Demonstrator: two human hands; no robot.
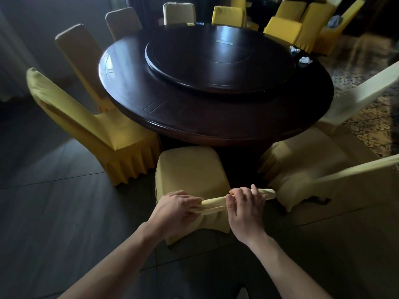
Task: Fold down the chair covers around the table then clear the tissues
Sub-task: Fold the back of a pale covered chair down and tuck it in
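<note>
A yellow chair cover (pixel 190 169) drapes the chair right in front of me, at the near edge of the dark round table (pixel 216 117). My left hand (pixel 174 210) and my right hand (pixel 246 208) both grip the cover's bunched top edge at the chair back, which runs between them as a rolled strip. Two crumpled white tissues lie on the table's far right rim, one tissue (pixel 294 49) behind the other tissue (pixel 305 60).
Covered chairs ring the table: a yellow chair (pixel 86 126) at left, a pale chair (pixel 306 165) at right, several more behind. A lazy Susan (pixel 220 59) fills the table's middle. Stacked yellow chairs (pixel 311 22) stand far right on patterned carpet.
</note>
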